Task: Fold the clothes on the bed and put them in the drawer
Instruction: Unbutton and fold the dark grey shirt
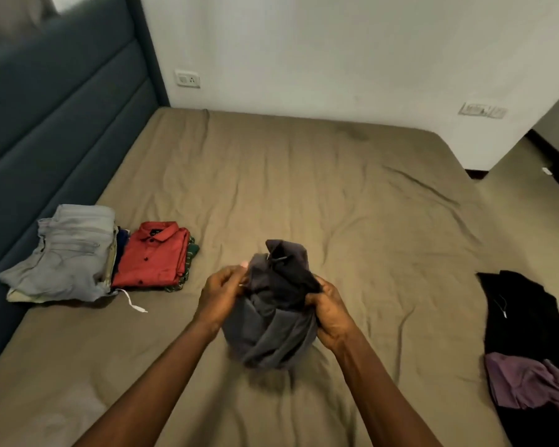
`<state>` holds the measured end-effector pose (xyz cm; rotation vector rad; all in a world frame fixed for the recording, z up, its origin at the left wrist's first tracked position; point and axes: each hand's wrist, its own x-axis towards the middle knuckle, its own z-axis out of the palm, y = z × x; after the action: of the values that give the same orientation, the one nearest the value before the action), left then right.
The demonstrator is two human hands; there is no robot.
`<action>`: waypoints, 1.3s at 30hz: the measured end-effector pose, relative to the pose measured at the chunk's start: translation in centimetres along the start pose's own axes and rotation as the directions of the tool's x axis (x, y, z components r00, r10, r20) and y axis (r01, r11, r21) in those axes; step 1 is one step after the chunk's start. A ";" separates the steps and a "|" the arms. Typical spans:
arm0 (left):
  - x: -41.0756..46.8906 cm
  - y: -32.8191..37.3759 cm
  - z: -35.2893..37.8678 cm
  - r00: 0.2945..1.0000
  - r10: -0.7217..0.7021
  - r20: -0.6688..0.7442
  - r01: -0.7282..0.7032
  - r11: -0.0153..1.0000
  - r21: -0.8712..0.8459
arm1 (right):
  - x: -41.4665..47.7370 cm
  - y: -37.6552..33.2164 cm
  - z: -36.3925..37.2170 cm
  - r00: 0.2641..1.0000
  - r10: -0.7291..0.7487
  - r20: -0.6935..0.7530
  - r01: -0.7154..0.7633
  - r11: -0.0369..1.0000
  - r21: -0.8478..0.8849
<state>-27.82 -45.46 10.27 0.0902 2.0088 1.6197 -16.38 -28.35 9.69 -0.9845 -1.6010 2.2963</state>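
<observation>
Two hands are holding a dark grey garment (271,330) bunched up over the middle of the bed (304,188). The left hand (221,293) is pinching the cloth at its upper left edge with curled fingers. The right hand (331,312) is gripping a fold on its right side, thumb lying over the fabric. The grey garment is blurring in the view, so it is perhaps a shirt.

Well to the left of the grey garment, a folded red shirt (152,256) is lying on top of a green patterned piece (191,253). Further left of the garment, a stack topped by pale grey jeans (65,256) is sitting against the dark blue headboard (62,108).

Well to the right of the grey garment, a black garment (523,304) is lying unfolded near the bed's edge, and a purple garment (523,379) is lying crumpled over its near end.
</observation>
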 end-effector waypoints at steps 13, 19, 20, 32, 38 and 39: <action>-1.6 13.8 4.2 0.946 0.324 -0.028 -0.316 0.892 -0.323 | -3.0 -11.2 0.2 0.890 -0.444 -0.108 0.414 0.883 -0.220; -4.2 14.8 5.3 0.749 0.642 0.165 -0.629 0.767 -0.129 | -3.4 -16.1 1.8 0.944 -0.200 0.262 0.217 0.975 -0.039; -4.3 15.3 5.1 0.747 0.632 0.205 -0.617 0.774 -0.140 | -3.2 -16.5 2.2 0.936 -0.239 0.259 0.250 0.968 -0.011; -3.6 19.4 0.7 0.847 0.512 -0.140 -0.469 0.845 0.256 | -4.1 -21.0 1.1 0.857 -0.404 0.320 0.464 0.875 -0.138; -4.8 23.0 -0.2 0.903 0.252 0.347 -0.358 0.889 0.285 | -5.2 -26.4 1.8 0.666 -0.596 0.449 0.746 0.529 -0.406; -4.8 23.3 -0.2 0.897 0.285 0.339 -0.398 0.852 0.339 | -5.2 -27.2 1.8 0.635 -0.639 0.434 0.767 0.452 -0.456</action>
<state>-30.43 -41.14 33.54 0.8334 2.1502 1.2680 -19.51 -21.19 36.28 -0.0190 -2.3233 1.3113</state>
